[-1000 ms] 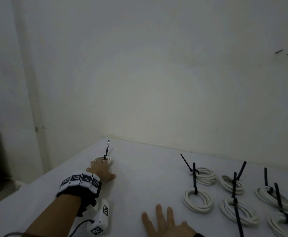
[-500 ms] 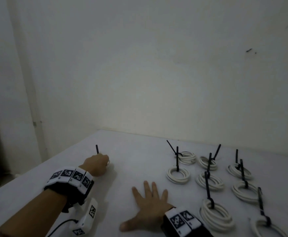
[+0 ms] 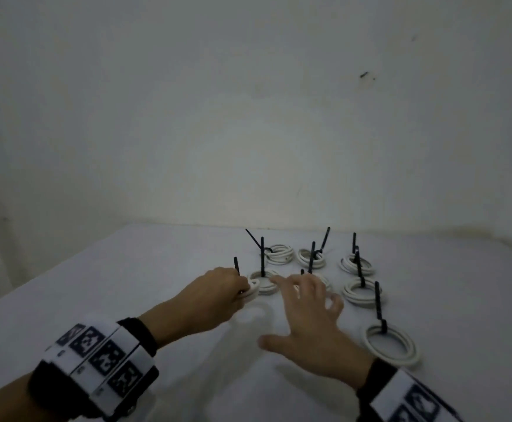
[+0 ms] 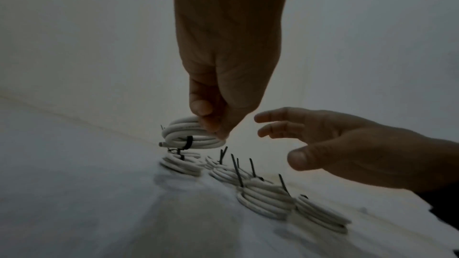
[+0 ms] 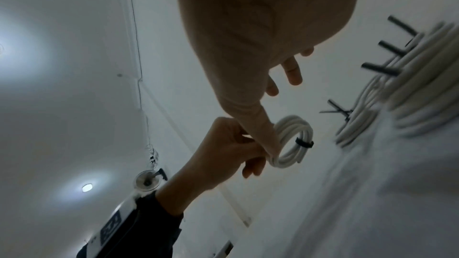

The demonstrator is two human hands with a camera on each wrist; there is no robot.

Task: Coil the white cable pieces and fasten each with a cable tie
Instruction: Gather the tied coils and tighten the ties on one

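Coiled white cable (image 4: 191,134), already tied, hangs pinched in the left hand (image 3: 215,287) above the worktop (image 3: 126,300); next, set it beside the finished coils (image 3: 356,292) while the right hand (image 3: 306,318) hovers slack-fingered.

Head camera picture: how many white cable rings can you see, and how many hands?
coils on the table: 6 in plain view; the right hand may hide more
held coil, gripped by the left hand: 1
hands: 2
Total: 9
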